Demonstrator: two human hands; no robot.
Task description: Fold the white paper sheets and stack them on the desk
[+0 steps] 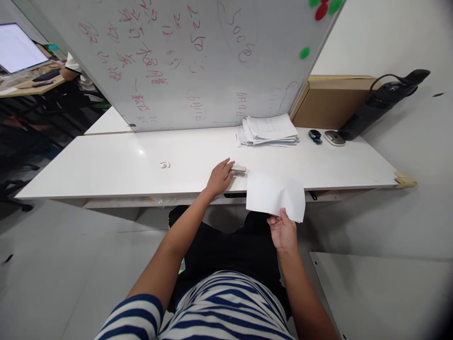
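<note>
My left hand rests on the desk with its fingers closed over the rear end of a small light-coloured stapler, whose front end points right. The white paper lies just right of the stapler, partly on the desk and partly out over its front edge. My right hand pinches the paper's near edge, thumb on top and fingers beneath. A second layer seems to show at the lower right corner. Between stapler and paper there is a narrow gap.
Behind them lies a stack of papers against a whiteboard. To the right are a watch, a mouse, a black bottle and a cardboard box. White earphones lie left. Another person's arm shows far left.
</note>
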